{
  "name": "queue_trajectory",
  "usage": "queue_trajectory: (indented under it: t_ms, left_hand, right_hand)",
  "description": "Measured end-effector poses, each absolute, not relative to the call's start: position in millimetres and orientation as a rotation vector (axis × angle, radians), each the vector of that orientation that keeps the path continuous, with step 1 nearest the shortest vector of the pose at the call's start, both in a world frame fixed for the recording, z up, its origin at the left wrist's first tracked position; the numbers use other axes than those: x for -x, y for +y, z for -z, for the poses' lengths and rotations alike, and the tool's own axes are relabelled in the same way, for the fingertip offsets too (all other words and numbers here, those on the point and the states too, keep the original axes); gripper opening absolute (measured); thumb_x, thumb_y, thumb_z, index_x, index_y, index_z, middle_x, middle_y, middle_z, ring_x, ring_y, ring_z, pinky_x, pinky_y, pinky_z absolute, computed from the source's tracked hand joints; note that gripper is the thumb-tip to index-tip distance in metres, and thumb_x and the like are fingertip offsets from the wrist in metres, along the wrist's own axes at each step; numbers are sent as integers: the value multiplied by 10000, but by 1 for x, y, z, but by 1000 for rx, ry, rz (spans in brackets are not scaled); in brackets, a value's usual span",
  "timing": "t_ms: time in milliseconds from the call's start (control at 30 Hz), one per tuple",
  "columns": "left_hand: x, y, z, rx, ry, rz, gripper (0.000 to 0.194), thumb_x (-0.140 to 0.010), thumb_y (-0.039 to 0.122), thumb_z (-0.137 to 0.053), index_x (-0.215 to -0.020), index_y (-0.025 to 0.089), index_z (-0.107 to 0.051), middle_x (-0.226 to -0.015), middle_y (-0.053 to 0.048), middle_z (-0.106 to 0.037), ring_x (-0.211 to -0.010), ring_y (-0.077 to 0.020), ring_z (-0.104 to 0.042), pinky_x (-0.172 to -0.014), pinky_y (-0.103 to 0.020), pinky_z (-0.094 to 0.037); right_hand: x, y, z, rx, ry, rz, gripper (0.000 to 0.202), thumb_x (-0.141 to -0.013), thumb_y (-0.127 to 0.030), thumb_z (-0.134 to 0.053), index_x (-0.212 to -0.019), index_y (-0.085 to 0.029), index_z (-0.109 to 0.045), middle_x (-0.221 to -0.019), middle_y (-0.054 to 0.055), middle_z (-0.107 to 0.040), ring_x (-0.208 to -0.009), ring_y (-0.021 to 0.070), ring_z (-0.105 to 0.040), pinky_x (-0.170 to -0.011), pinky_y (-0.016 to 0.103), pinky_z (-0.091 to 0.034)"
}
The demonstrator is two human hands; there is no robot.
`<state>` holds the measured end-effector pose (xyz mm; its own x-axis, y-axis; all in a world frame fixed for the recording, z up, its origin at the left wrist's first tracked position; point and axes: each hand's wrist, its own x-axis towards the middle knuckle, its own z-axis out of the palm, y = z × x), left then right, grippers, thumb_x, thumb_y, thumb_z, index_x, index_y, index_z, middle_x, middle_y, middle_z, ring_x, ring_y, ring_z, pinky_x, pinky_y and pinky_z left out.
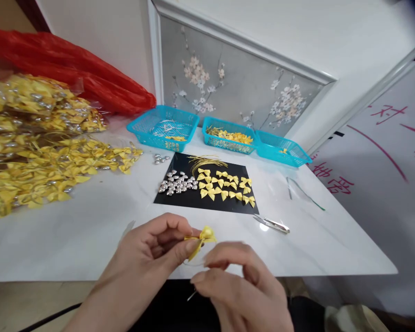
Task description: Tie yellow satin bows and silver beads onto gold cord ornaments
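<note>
My left hand (159, 249) is closed, pinching a yellow ribbon bow (206, 234) between thumb and fingers above the table's front edge. From the bow a thin pale cord (193, 264) curves down to my right hand (242, 281), whose thumb and fingers are pinched on it. Below the right fingertips a thin, shiny end (191, 295) sticks out; I cannot tell exactly what it is. Beyond my hands, a black mat (180, 205) carries several yellow bows (223, 194), silver heart-shaped beads (178, 183) and a bundle of yellow cords (207, 162).
Thread snips (272, 224) lie right of the mat. Behind it stand three blue baskets (174, 144) with loose pieces in them. Finished-looking yellow bow pieces (55, 170) are heaped at left beside a red plastic bag (72, 69). A green strip (309, 196) lies at right.
</note>
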<state>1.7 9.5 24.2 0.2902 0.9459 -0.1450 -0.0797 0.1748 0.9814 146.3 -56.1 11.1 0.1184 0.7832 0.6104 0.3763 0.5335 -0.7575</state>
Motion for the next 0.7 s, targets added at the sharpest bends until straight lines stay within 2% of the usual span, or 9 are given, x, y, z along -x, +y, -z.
queue_trajectory:
  t_ms: [100, 167, 367, 700]
  left_hand:
    - [0, 10, -24, -1092, 991, -890, 177, -749, 376, -829, -790, 255, -706, -783, 16, -769, -744, -133, -673, -657, -165, -513]
    - [-1, 10, -25, -1007, 989, -875, 196, -737, 374, -843, -780, 248, -699, -763, 20, -759, -722, -117, -644, -648, -151, -499]
    - [-4, 12, -29, -764, 934, -828, 258, -635, 300, -914, -718, 233, -679, -663, 47, -693, -652, -96, -593, -610, -136, -495]
    - [-6, 14, -29, -667, 940, -787, 289, -624, 286, -928, -731, 226, -667, -674, 43, -672, -642, -92, -567, -585, -126, -491]
  right_hand:
    - [-160, -50, -8, 1094, -1573, -182, 288, -877, 13, -626, -943, -243, -740, -799, 15, -533, -671, 125, -559, -527, 238, -460]
    - [-164, -47, -8, 1116, -1611, -99, 335, -887, 46, -567, -994, -225, -731, -804, 22, -517, -670, 117, -528, -520, 232, -424]
    - [-159, -45, -9, 1159, -1599, 11, 266, -876, 41, -571, -1013, -144, -704, -765, 36, -525, -642, 129, -474, -506, 253, -397]
    - [-162, -45, -11, 1208, -1668, 133, 240, -898, 12, -549, -1036, -123, -692, -721, 20, -462, -631, 135, -413, -521, 274, -364]
